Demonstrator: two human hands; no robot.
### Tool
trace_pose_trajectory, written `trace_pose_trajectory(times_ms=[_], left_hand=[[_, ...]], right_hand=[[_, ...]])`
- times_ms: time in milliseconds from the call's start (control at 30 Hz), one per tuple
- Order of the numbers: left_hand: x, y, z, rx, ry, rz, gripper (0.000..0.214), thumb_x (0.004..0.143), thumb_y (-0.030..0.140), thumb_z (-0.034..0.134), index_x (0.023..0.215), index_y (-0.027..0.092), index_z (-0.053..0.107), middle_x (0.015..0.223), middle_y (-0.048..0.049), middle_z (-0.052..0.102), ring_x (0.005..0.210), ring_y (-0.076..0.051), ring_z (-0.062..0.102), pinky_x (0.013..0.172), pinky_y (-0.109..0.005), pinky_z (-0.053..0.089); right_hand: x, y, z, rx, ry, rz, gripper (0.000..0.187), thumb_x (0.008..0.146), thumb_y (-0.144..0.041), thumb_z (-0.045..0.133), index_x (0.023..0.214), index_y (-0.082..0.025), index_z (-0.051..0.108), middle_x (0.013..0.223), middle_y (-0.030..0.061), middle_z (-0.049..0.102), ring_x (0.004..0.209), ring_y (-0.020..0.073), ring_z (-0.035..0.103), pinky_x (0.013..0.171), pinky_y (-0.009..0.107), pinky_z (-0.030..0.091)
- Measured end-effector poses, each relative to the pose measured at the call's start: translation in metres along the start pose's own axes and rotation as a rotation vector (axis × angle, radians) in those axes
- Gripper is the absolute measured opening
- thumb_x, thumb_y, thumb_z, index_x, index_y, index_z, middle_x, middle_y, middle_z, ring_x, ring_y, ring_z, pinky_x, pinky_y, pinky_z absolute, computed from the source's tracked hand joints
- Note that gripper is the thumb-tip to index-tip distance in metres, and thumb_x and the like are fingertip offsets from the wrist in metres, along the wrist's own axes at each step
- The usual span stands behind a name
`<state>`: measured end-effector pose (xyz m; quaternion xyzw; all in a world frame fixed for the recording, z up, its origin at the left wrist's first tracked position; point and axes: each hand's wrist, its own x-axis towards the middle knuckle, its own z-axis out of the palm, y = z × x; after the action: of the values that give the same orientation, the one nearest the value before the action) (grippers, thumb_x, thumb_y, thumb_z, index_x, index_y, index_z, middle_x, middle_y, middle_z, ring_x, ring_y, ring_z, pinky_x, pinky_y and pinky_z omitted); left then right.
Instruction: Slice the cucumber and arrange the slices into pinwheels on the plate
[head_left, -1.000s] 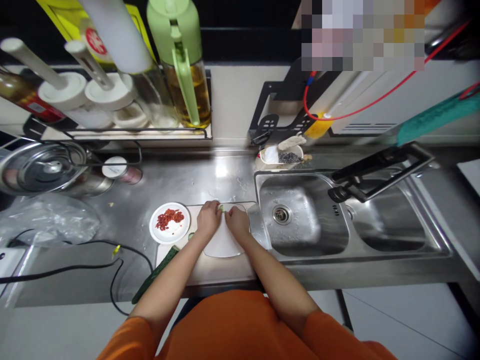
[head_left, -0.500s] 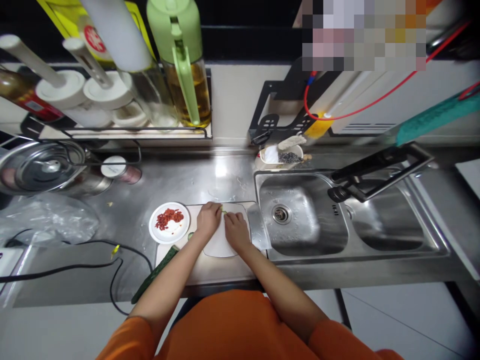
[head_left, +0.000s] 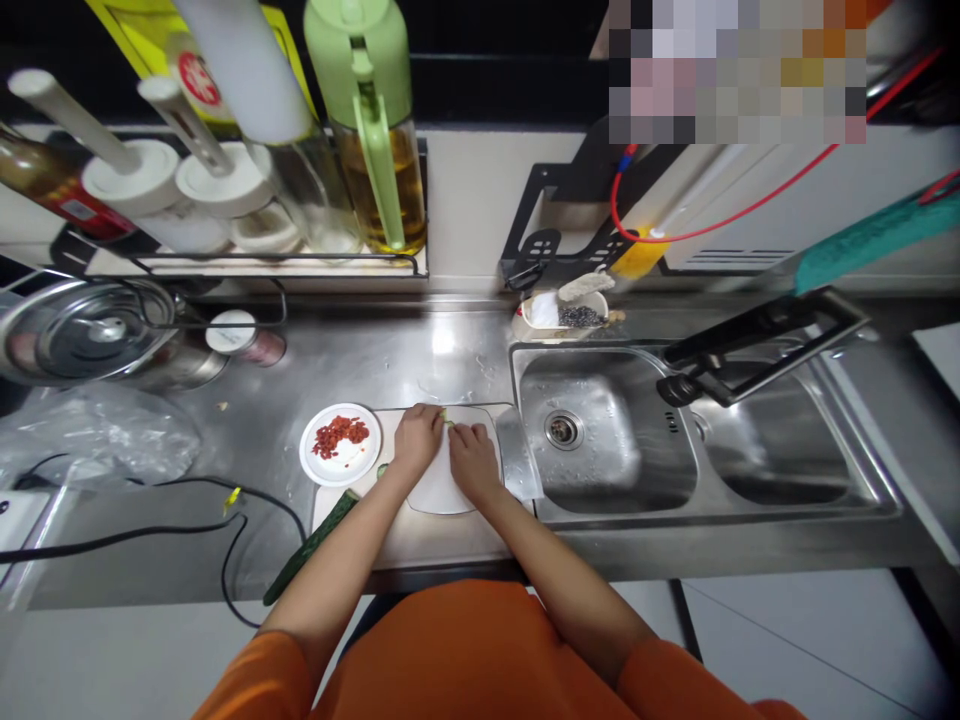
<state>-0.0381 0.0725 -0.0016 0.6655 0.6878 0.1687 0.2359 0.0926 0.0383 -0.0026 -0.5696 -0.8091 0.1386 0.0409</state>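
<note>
Both of my hands are over a pale rounded board (head_left: 439, 490) that lies on a larger cutting board (head_left: 405, 545). My left hand (head_left: 418, 440) and my right hand (head_left: 474, 460) are closed, fingertips almost meeting. Pinched between them is a small, thin green cucumber slice (head_left: 448, 418), mostly hidden by the fingers. A dark green cucumber (head_left: 311, 547) lies under my left forearm, partly covered. Another cut green bit (head_left: 382, 471) shows beside my left wrist. Right of my right hand rests a cleaver with a broad blade (head_left: 519, 458).
Chopped red pieces lie on a white plate (head_left: 306, 462) at the left. A double steel sink (head_left: 622, 440) with a black faucet (head_left: 720, 370) is on the right. A lidded pot (head_left: 90, 330), plastic bag (head_left: 97, 435) and black cable (head_left: 187, 535) occupy the left side.
The view has shifted very slightly. My hands stay in nearly the same place, still pinching the small green slice.
</note>
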Motion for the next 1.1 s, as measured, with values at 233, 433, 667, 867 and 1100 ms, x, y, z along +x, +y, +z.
trace_pose_trajectory(times_ms=[233, 433, 667, 867, 1100], left_hand=[[0.0, 0.001, 0.004, 0.08, 0.004, -0.04, 0.024, 0.087, 0.027, 0.047, 0.097, 0.018, 0.066, 0.089, -0.0091, 0.065, 0.089, -0.021, 0.056, 0.081, -0.031, 0.04], [0.001, 0.001, -0.003, 0.032, 0.016, -0.009, 0.024, 0.087, 0.027, 0.046, 0.096, 0.017, 0.066, 0.089, -0.0091, 0.067, 0.089, -0.021, 0.057, 0.083, -0.031, 0.041], [-0.035, -0.032, -0.057, 0.028, 0.177, -0.053, 0.026, 0.084, 0.024, 0.045, 0.094, 0.017, 0.067, 0.091, -0.008, 0.068, 0.086, -0.021, 0.059, 0.083, -0.031, 0.043], [-0.095, -0.057, -0.073, 0.207, 0.072, -0.184, 0.027, 0.083, 0.032, 0.051, 0.097, 0.018, 0.068, 0.095, -0.0087, 0.069, 0.09, -0.023, 0.059, 0.084, -0.031, 0.042], [-0.108, -0.04, -0.052, 0.347, -0.078, -0.289, 0.035, 0.089, 0.037, 0.042, 0.108, 0.018, 0.065, 0.09, -0.0099, 0.068, 0.086, -0.021, 0.059, 0.074, -0.029, 0.04]], right_hand=[[0.0, 0.0, 0.007, -0.031, 0.057, -0.01, 0.033, 0.088, -0.012, 0.042, 0.116, -0.013, 0.059, 0.11, 0.0142, 0.057, 0.097, 0.0271, 0.04, 0.069, 0.035, 0.039], [0.0, 0.001, 0.002, -0.007, 0.082, -0.015, 0.03, 0.088, -0.013, 0.044, 0.113, -0.015, 0.06, 0.109, 0.0129, 0.058, 0.096, 0.0264, 0.04, 0.069, 0.035, 0.039], [-0.018, 0.011, -0.009, 0.084, 0.154, -0.02, 0.026, 0.089, -0.018, 0.045, 0.108, -0.015, 0.063, 0.106, 0.0108, 0.06, 0.095, 0.0239, 0.04, 0.077, 0.034, 0.038], [-0.046, 0.015, -0.01, 0.115, 0.15, -0.029, 0.022, 0.088, -0.017, 0.047, 0.1, -0.016, 0.066, 0.101, 0.0079, 0.062, 0.092, 0.0231, 0.041, 0.079, 0.033, 0.036], [-0.059, 0.005, -0.014, 0.117, 0.078, -0.039, 0.019, 0.088, -0.016, 0.048, 0.096, -0.017, 0.066, 0.099, 0.0072, 0.063, 0.093, 0.0223, 0.042, 0.08, 0.033, 0.035]])
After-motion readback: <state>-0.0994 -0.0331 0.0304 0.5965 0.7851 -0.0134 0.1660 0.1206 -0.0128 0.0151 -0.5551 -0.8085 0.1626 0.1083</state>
